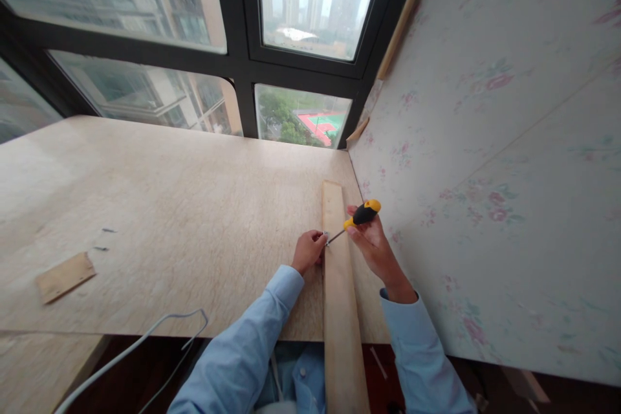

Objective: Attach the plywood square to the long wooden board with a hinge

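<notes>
A long pale wooden board (339, 291) lies on the stone sill and sticks out past its front edge toward me. My right hand (371, 239) grips a yellow and black screwdriver (365, 212), tilted so that its shaft points down and left to the board's left edge. There the tip meets a small shiny metal piece (326, 237), too small to make out fully. My left hand (309, 251) is closed at the board's left edge, its thumb and forefinger pinching that metal piece by the screwdriver tip.
Two small dark slender pieces (108, 230) and a torn brown cardboard scrap (66, 277) lie on the sill (204, 207) at left. A white cable (145, 335) loops over the front edge. A flowered wall (485, 142) rises close on the right; dark-framed windows (237, 45) stand behind.
</notes>
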`<move>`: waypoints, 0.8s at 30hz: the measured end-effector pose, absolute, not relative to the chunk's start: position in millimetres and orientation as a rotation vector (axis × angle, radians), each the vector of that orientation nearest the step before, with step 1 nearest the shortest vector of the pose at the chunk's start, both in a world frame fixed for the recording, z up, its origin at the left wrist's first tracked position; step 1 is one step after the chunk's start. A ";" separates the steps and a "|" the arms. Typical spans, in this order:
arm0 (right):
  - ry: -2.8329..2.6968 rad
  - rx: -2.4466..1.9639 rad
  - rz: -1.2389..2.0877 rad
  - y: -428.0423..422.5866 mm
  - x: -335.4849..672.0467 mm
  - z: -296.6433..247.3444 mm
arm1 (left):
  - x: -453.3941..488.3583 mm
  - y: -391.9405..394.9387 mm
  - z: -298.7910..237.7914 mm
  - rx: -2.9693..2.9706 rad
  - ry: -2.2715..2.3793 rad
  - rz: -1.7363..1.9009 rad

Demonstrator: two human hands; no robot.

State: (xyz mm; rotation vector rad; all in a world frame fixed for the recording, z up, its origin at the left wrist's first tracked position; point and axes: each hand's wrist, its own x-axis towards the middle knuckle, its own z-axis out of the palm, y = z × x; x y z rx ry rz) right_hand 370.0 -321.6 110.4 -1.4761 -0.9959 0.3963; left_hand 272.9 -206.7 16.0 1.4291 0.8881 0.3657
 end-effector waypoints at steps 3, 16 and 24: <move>-0.990 -1.408 0.503 -324.3 367.5 112.6 | 272.9 -206.9 16.6 1.426 0.895 0.353; -1.004 -1.617 0.308 -324.5 362.0 113.8 | 271.3 -207.9 22.9 1.413 0.902 0.345; -0.914 -1.842 0.074 -320.8 361.9 121.0 | 272.4 -208.1 18.7 1.418 0.903 0.348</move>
